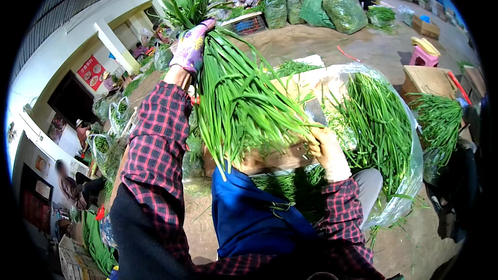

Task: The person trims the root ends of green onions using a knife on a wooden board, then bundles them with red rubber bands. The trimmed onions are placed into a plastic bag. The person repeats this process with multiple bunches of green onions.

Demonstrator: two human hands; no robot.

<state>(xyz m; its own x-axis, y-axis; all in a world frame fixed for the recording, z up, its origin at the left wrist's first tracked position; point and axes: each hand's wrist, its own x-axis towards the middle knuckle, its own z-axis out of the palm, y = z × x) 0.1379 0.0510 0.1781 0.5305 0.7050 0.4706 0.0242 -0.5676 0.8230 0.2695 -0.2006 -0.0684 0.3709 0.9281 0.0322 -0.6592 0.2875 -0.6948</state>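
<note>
My left hand [193, 44], in a purple flowered glove, is raised and closed round a large bunch of long green leaves [241, 89], probably Chinese chives. Leaf tips stick up above this fist, and the rest fans down to the right over a low wooden board. My right hand [327, 147], in a pale glove, pinches the ends of a few stalks at the bunch's lower right. Beside it on the right, a big heap of loose green stalks [383, 128] lies on clear plastic sheeting [416, 171]. More cut greens [280, 186] lie in shadow below the board.
Full plastic bags of greens [344, 9] and a black crate [247, 25] stand across the floor. At right are a pink stool [424, 56], a wooden box [428, 79] and another pile of stalks [437, 124]. Several people sit farther off, left and top. More bags [107, 155] line the left.
</note>
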